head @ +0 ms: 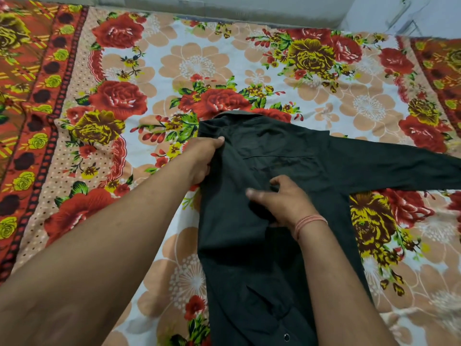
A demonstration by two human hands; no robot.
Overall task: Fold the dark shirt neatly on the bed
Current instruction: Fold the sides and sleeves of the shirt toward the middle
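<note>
The dark shirt lies back-up on the floral bedsheet, collar pointing away from me. Its left side is folded in over the body, making a straight left edge. The right sleeve stretches flat toward the right edge of the frame. My left hand grips the folded left edge near the shoulder, thumb on top of the cloth. My right hand, with a thread band on its wrist, presses on the middle of the shirt, fingers curled into the fabric. The shirt's hem runs out of view at the bottom.
The bed fills the view, covered by a sheet with red roses and an orange patterned border on the left. A pale wall runs along the far side of the bed.
</note>
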